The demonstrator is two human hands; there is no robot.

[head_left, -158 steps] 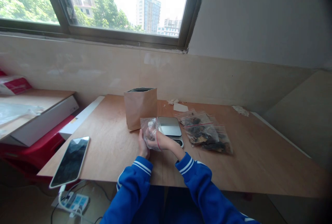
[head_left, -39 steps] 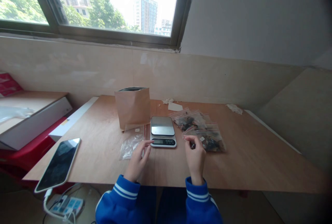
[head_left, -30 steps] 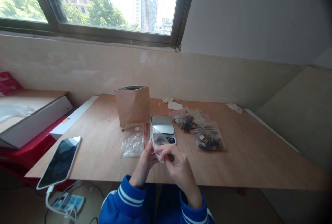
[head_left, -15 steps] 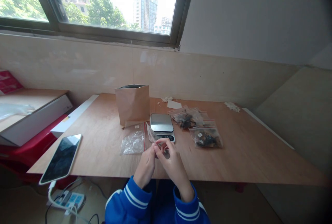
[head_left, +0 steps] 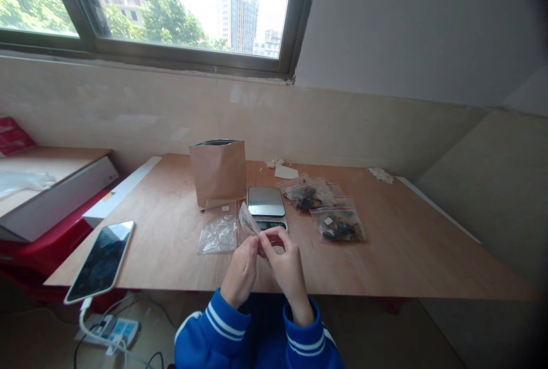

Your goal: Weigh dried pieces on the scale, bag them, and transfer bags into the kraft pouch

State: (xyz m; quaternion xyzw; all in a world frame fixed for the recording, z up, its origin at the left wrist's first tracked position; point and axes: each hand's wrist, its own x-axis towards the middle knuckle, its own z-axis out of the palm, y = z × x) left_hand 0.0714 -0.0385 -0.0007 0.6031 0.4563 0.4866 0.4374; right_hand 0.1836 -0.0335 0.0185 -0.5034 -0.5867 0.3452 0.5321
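Two bare hands close narrowly on a small clear zip bag (head_left: 248,219): the left hand (head_left: 242,264) and right hand (head_left: 286,266) pinch it upright, just before a silver digital scale (head_left: 266,202) on the light plywood table (head_left: 141,260), beside a flat clear zip bag (head_left: 219,235).

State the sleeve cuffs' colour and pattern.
Blue sleeve cuffs with white stripes, best in the head view.
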